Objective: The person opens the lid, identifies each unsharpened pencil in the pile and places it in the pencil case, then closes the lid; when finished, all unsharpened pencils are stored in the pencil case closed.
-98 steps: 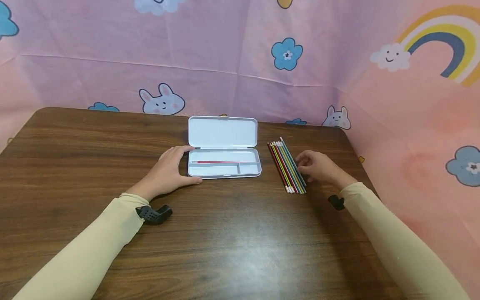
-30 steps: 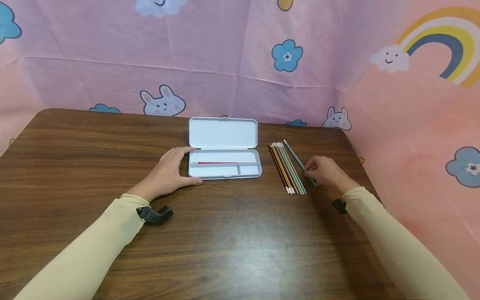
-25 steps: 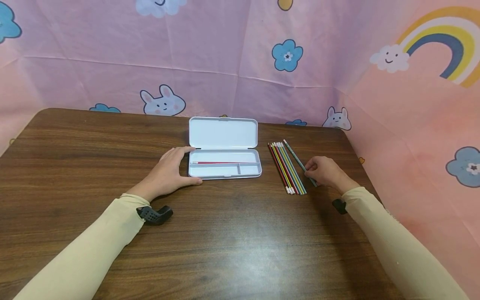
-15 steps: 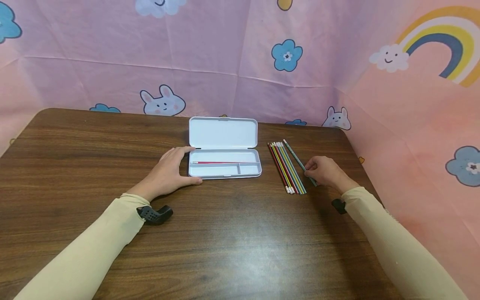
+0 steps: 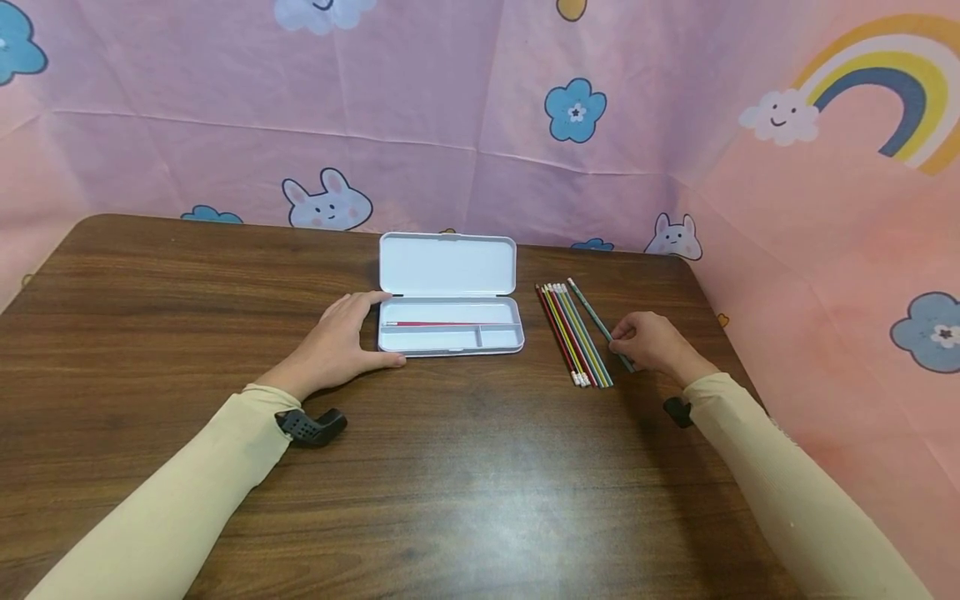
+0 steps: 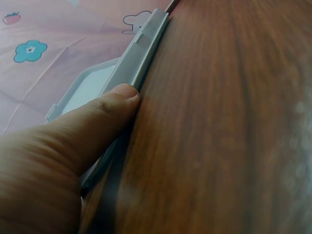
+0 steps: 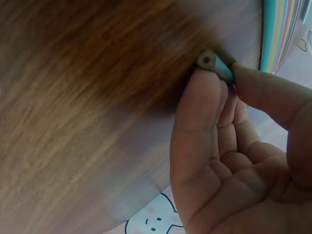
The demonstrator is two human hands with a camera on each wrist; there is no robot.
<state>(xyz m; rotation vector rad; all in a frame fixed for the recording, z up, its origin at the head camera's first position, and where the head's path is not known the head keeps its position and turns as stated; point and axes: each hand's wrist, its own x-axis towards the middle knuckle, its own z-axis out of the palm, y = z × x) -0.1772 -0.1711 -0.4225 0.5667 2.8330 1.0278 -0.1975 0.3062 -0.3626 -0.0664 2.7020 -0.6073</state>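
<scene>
A white pencil case lies with its lid raised, a red pencil in its long back compartment. My left hand holds the case's left end between thumb at the front edge and fingers at the back corner. In the left wrist view the thumb lies against the front wall. With thumb and fingertips, my right hand pinches a teal pencil near its near end. The right wrist view shows that pencil's unsharpened end at the fingertips. Several pencils lie side by side left of it.
The brown wooden table has its back edge just behind the case. A patterned cloth hangs behind it and along the right side. Dark camera mounts sit at both wrists.
The right hand has moved slightly right since the first frame and now pinches the teal pencil, drawn apart from the bunch. Over the last second nothing moves. The left hand stays at the case.
</scene>
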